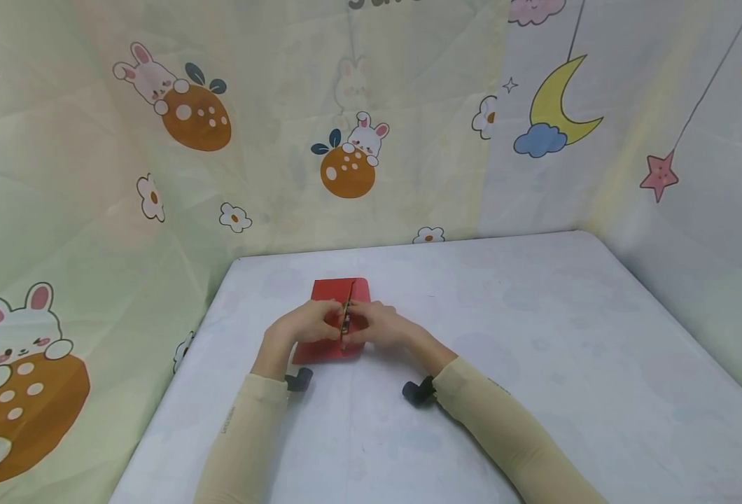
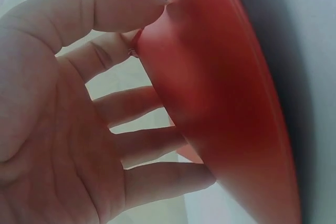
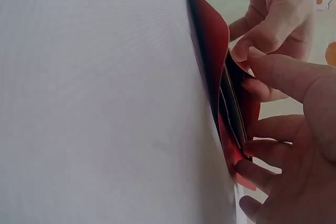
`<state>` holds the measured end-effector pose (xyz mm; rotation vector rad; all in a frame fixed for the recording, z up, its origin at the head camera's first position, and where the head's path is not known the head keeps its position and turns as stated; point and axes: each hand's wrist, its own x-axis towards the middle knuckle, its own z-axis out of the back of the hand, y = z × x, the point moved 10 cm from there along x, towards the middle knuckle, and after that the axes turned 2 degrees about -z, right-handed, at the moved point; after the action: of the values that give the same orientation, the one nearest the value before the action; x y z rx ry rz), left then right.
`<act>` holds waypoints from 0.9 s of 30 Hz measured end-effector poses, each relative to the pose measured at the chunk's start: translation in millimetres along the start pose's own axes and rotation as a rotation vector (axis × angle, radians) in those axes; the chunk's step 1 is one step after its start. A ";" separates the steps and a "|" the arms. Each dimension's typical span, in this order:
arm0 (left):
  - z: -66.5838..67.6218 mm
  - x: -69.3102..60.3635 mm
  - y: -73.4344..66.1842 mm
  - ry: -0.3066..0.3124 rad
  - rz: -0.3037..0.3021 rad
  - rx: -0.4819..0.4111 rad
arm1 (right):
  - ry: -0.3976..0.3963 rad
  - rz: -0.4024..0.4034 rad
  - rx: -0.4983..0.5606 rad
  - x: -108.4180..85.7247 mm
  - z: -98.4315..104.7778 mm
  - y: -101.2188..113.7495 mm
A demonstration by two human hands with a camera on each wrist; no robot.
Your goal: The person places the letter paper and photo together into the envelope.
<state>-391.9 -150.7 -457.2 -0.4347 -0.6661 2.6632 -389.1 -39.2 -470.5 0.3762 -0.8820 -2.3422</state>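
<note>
A red envelope lies on the white table with its mouth spread apart between both hands. A dark patterned strip shows along that mouth in the head view. In the right wrist view thin dark-edged sheets show inside it. My left hand pinches the envelope's left side between thumb and fingers, bending the red wall. From the other side, my right hand holds the mouth edge, its thumb near the left thumb and its fingers by the sheets. What the sheets are cannot be made out.
The white tabletop extends to the right and toward the front. Cartoon-printed curtains hang behind it and at both sides. A small black wrist device is by the left cuff, another black device by the right.
</note>
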 end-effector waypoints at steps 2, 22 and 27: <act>-2.0 1.0 0.9 -0.002 0.014 0.007 | 0.003 -0.012 0.017 -1.3 1.3 -2.3; -6.7 0.0 6.1 -0.045 0.143 0.072 | -0.140 -0.112 -0.070 -20.3 48.2 -17.7; -0.9 0.2 1.0 -0.096 0.092 0.151 | -0.154 -0.155 -0.149 -24.6 59.7 -22.5</act>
<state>-392.0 -151.0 -458.5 -0.3044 -0.4783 2.8117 -406.6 19.6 -440.2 0.2109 -0.7652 -2.5892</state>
